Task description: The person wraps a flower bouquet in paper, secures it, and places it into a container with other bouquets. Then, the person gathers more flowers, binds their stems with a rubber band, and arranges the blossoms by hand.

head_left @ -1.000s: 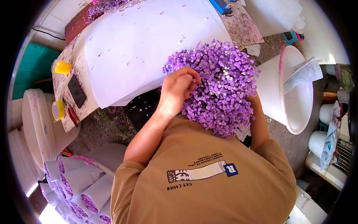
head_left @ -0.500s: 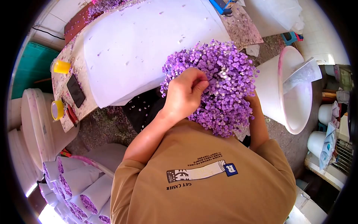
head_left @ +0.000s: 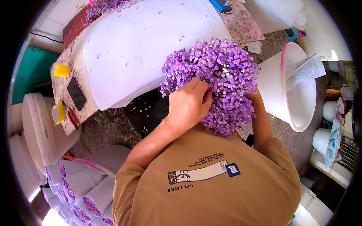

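Observation:
A full bunch of purple baby's breath (head_left: 230, 90), dotted with a few whitish blossoms, is held up in front of my chest. My left hand (head_left: 190, 101) rests at the near left side of the blossoms, fingers curled into a pinch; whatever is between the fingertips is hidden. At the right side of the bunch, my right hand (head_left: 255, 98) supports it from behind and below. Most of that hand and the stems are covered by flowers. Beyond the bunch, a large white paper sheet (head_left: 135, 49) with scattered petals lies on the table (head_left: 62, 88).
A phone (head_left: 76, 93), yellow tape rolls (head_left: 58, 113) and red-handled pliers (head_left: 73, 117) lie at the table's left edge. Paper-wrapped purple bunches (head_left: 81, 184) stand lower left. A large white bucket (head_left: 269, 83) tilts at right. A blue object (head_left: 222, 5) sits at the far edge.
My left hand has shifted slightly down and right, its fingers now deeper against the blossoms. The bunch has tilted a little; my right hand stays behind it.

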`<control>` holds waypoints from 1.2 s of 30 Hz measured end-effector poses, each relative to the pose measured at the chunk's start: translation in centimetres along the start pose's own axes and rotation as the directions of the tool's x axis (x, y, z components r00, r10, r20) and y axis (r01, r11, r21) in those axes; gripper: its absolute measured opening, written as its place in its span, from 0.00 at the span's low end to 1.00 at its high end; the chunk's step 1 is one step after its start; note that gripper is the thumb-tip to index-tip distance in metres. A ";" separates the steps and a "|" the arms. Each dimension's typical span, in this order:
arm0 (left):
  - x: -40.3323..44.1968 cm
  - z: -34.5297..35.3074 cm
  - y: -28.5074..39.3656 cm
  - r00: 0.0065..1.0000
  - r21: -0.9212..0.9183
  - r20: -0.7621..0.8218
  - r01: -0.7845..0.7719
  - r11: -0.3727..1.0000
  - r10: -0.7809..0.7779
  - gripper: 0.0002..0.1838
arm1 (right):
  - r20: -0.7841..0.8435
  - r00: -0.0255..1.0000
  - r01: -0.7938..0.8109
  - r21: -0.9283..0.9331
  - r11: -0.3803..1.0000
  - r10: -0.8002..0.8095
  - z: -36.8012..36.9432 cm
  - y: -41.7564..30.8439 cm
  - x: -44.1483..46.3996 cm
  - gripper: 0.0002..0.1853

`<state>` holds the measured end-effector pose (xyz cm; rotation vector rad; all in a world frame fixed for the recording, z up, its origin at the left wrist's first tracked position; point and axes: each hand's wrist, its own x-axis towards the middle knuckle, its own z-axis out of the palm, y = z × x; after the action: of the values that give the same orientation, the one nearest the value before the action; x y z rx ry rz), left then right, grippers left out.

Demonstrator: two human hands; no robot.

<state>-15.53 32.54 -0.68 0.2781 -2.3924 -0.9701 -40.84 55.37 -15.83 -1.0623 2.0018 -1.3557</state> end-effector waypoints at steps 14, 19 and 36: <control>0.7 -0.4 0.8 0.997 -0.294 0.069 0.037 0.955 -0.017 0.08 | 0.005 0.990 -0.142 0.036 0.989 0.142 0.9 -7.8 0.5 0.32; 0.3 -0.5 0.3 0.998 -0.341 0.059 0.024 0.940 -0.003 0.06 | -0.048 0.993 -0.104 0.044 0.994 0.106 0.7 -3.9 -0.1 0.34; 3.7 -1.4 0.4 0.950 -0.272 0.253 0.253 0.928 -0.184 0.11 | 0.027 0.970 -0.242 0.112 0.964 0.241 1.0 -7.4 0.4 0.32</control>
<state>-17.81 30.61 1.96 0.3430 -2.3984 -1.5268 -37.85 53.02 -9.34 -0.7458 1.9449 -1.3113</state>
